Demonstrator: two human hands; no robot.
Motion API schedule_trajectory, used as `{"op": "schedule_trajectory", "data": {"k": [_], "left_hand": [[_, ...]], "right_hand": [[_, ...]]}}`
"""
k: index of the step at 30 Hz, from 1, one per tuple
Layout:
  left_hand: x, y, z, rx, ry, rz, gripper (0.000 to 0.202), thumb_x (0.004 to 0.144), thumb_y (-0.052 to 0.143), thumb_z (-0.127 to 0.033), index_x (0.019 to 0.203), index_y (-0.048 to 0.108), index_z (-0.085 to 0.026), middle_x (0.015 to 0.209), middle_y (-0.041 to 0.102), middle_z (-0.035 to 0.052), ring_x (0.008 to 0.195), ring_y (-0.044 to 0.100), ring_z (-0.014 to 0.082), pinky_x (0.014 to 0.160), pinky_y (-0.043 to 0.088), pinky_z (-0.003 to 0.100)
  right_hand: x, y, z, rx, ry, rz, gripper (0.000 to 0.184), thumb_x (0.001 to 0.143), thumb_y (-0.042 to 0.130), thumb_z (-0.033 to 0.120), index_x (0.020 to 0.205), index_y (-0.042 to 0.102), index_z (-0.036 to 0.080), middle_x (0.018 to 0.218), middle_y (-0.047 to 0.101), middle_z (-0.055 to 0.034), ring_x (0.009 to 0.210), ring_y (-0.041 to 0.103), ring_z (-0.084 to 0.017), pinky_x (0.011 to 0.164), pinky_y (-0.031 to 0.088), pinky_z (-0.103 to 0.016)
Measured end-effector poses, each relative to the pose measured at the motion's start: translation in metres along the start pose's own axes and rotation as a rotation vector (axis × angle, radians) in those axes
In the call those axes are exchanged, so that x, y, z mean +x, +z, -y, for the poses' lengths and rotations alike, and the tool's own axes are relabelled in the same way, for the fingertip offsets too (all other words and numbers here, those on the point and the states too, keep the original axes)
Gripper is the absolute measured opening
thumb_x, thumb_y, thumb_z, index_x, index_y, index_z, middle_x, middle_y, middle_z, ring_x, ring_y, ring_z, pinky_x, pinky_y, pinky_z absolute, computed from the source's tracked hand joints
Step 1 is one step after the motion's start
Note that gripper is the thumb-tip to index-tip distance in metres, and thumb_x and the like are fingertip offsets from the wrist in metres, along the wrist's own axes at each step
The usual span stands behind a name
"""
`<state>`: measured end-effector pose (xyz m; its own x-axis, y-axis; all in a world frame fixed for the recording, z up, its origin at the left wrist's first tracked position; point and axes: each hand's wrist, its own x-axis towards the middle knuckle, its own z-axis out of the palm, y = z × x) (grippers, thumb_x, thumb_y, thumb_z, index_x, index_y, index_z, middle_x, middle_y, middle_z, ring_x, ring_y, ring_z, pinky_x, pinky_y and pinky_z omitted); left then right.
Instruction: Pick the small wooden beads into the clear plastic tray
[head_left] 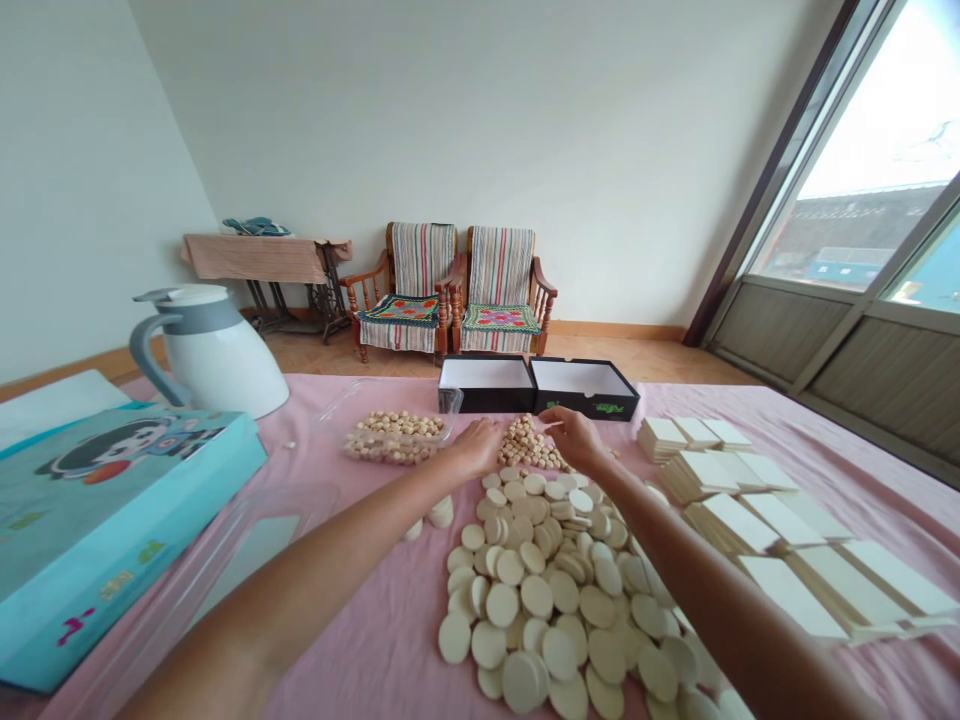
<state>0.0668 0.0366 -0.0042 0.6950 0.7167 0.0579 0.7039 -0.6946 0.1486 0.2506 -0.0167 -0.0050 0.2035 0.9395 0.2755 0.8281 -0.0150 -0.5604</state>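
A heap of small, rounded, tan wooden-looking beads (pixel 527 446) lay near the far edge of the creased pink cloth surface (pixel 390 650), with the left hand (pixel 480 447) and the right hand (pixel 574 436) at its two sides; whether the fingers of either gripped a bead could not be told. Smooth, flat, cream discs (pixel 536 596) spread toward the near edge, pale rectangular slabs (pixel 769 470) stood stacked toward the right, and black, white-lined boxes (pixel 487 400) sat along the far edge.

Small, rounded, pale wooden pieces (pixel 525 445), loosely heaped on pink cloth (pixel 375 640).
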Motion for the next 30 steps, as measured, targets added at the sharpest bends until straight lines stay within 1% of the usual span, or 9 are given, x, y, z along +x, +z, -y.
{"op": "schedule_trajectory", "data": {"k": [3, 5, 7, 10, 13, 16, 22, 27, 30], "left_hand": [[-0.007, -0.001, 0.002, 0.042, -0.050, 0.018, 0.040, 0.069, 0.061, -0.008, 0.108, 0.056, -0.013, 0.109, 0.063, 0.0146, 0.106, 0.059, 0.0274, 0.090, 0.046, 0.034], [-0.006, -0.003, 0.002, 0.067, -0.084, 0.032, 0.032, 0.070, 0.059, -0.007, 0.102, 0.058, -0.013, 0.105, 0.064, 0.0145, 0.103, 0.060, 0.0273, 0.086, 0.047, 0.033], [-0.003, -0.004, 0.002, 0.092, -0.115, 0.042, 0.026, 0.071, 0.057, -0.006, 0.096, 0.059, -0.012, 0.102, 0.066, 0.0145, 0.100, 0.061, 0.0275, 0.082, 0.047, 0.033], [0.000, -0.005, 0.001, 0.117, -0.142, 0.050, 0.023, 0.070, 0.059, -0.009, 0.093, 0.060, -0.012, 0.099, 0.067, 0.0135, 0.096, 0.062, 0.0271, 0.078, 0.048, 0.032], [-0.002, -0.003, 0.000, 0.128, -0.152, 0.045, 0.023, 0.070, 0.061, -0.013, 0.093, 0.060, -0.013, 0.099, 0.067, 0.0133, 0.094, 0.063, 0.0267, 0.076, 0.047, 0.031], [-0.003, 0.000, -0.001, 0.136, -0.167, 0.033, 0.021, 0.072, 0.058, -0.012, 0.093, 0.061, -0.013, 0.098, 0.068, 0.0133, 0.092, 0.063, 0.0258, 0.075, 0.047, 0.031], [-0.005, -0.001, -0.008, 0.140, -0.193, -0.015, 0.019, 0.077, 0.048, -0.008, 0.091, 0.061, -0.013, 0.093, 0.068, 0.0120, 0.091, 0.063, 0.0239, 0.074, 0.047, 0.031], [-0.029, -0.017, -0.024, 0.126, -0.063, -0.106, 0.027, 0.080, 0.044, -0.009, 0.101, 0.058, -0.017, 0.102, 0.064, 0.0097, 0.095, 0.061, 0.0213, 0.078, 0.046, 0.029], [-0.045, -0.037, -0.017, 0.144, -0.004, -0.217, 0.022, 0.082, 0.043, -0.010, 0.094, 0.059, -0.019, 0.097, 0.063, 0.0059, 0.091, 0.060, 0.0193, 0.078, 0.045, 0.028]], "right_hand": [[-0.031, -0.014, 0.003, 0.094, -0.007, -0.087, 0.028, 0.073, 0.046, 0.010, 0.091, 0.067, 0.019, 0.093, 0.071, -0.0037, 0.081, 0.065, -0.015, 0.074, 0.047, -0.026], [-0.051, -0.020, 0.007, 0.133, -0.033, -0.105, 0.026, 0.074, 0.047, 0.012, 0.089, 0.066, 0.019, 0.091, 0.071, -0.0039, 0.079, 0.065, -0.015, 0.072, 0.048, -0.026], [-0.067, -0.021, 0.011, 0.150, -0.057, -0.119, 0.024, 0.074, 0.046, 0.013, 0.088, 0.066, 0.019, 0.087, 0.071, -0.0037, 0.074, 0.065, -0.015, 0.069, 0.047, -0.025], [-0.081, -0.015, 0.014, 0.132, -0.091, -0.150, 0.023, 0.076, 0.045, 0.013, 0.088, 0.064, 0.018, 0.084, 0.070, -0.0035, 0.072, 0.063, -0.015, 0.068, 0.046, -0.025], [-0.086, -0.006, 0.012, 0.084, -0.133, -0.150, 0.023, 0.077, 0.044, 0.012, 0.089, 0.063, 0.017, 0.085, 0.068, -0.0042, 0.075, 0.062, -0.015, 0.069, 0.045, -0.025], [-0.088, 0.003, 0.009, 0.026, -0.175, -0.118, 0.022, 0.080, 0.043, 0.013, 0.089, 0.063, 0.018, 0.088, 0.066, -0.0048, 0.078, 0.060, -0.016, 0.069, 0.043, -0.026], [-0.094, 0.005, 0.008, -0.038, -0.205, -0.092, 0.021, 0.084, 0.042, 0.016, 0.090, 0.062, 0.019, 0.088, 0.063, -0.0049, 0.080, 0.059, -0.016, 0.074, 0.042, -0.026], [-0.096, 0.002, 0.010, -0.029, -0.228, -0.104, 0.022, 0.083, 0.041, 0.014, 0.090, 0.061, 0.019, 0.088, 0.063, -0.0050, 0.079, 0.059, -0.016, 0.074, 0.042, -0.026], [-0.097, 0.000, 0.011, -0.023, -0.235, -0.110, 0.023, 0.084, 0.040, 0.015, 0.092, 0.061, 0.018, 0.089, 0.063, -0.0053, 0.080, 0.059, -0.016, 0.074, 0.043, -0.026]]}}
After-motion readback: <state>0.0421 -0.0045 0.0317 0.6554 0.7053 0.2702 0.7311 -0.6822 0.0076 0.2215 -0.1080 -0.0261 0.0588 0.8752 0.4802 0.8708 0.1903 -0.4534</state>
